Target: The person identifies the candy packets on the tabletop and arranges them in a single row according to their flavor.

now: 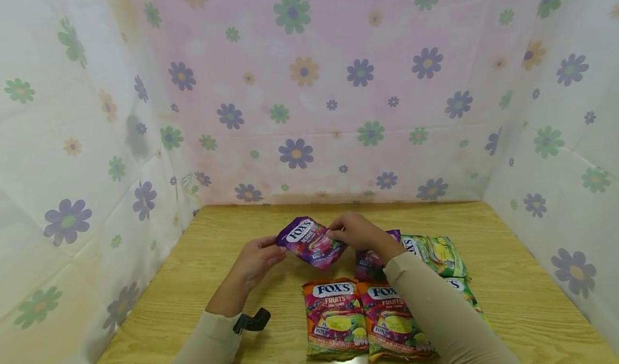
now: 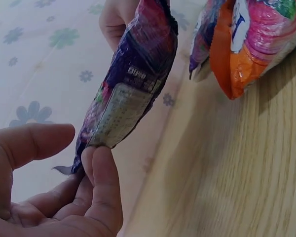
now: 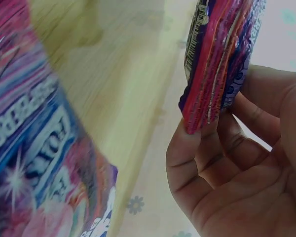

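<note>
A purple FOX'S Berries candy bag (image 1: 311,243) is held tilted above the table between both hands. My left hand (image 1: 258,262) is at the bag's left end, its fingertips against the back in the left wrist view and its thumb close to the edge. My right hand (image 1: 355,230) pinches the opposite end between thumb and fingers, as the right wrist view shows. Another purple candy bag (image 1: 369,264) lies below my right forearm, partly hidden by it. Two orange FOX'S Fruits bags (image 1: 337,318) (image 1: 394,321) lie side by side nearer to me.
Green FOX'S bags (image 1: 437,254) (image 1: 461,288) lie at the right, one mostly covered by my right arm. The wooden table (image 1: 222,224) meets flower-patterned cloth walls (image 1: 333,111) at the back and sides. A black strap piece (image 1: 253,320) sticks out from my left wrist.
</note>
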Demonstrator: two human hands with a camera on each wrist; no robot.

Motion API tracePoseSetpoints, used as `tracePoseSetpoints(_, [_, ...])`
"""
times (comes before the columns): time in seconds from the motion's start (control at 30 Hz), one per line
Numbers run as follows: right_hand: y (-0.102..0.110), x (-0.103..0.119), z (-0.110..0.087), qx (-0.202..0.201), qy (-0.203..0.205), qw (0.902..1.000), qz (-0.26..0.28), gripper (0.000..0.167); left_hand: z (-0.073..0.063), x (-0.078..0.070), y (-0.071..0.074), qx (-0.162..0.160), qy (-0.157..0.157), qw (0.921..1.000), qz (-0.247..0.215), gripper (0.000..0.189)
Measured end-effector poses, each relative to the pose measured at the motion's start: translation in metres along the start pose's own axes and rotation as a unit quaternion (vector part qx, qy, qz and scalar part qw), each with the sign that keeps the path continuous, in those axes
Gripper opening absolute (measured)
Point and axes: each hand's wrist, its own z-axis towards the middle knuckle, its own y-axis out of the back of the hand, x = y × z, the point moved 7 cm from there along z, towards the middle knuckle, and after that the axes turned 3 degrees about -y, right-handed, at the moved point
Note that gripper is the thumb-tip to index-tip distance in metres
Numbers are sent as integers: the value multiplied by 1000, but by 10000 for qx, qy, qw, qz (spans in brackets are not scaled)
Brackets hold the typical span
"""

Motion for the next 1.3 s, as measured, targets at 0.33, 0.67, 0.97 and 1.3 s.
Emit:
tracePoseSetpoints(0.33, [1,6,1,-236,165,9993,236,24,5,-3,6,-281,-163,9993,-193,61])
tracePoseSetpoints(0.67, [0,18,1,-401,214,9967,672,21,10,-9,17,-766,-232,9963,-317,49])
tracePoseSetpoints(0.97, [-5,27,2,-536,127,9929,1058,22,12,-10,24,-1080,-295,9916,-644,48])
tracePoseSetpoints(1.3, [-19,33,5,-574,-202,9748,2146,26,12,-18,35,-1154,-360,9879,-967,48])
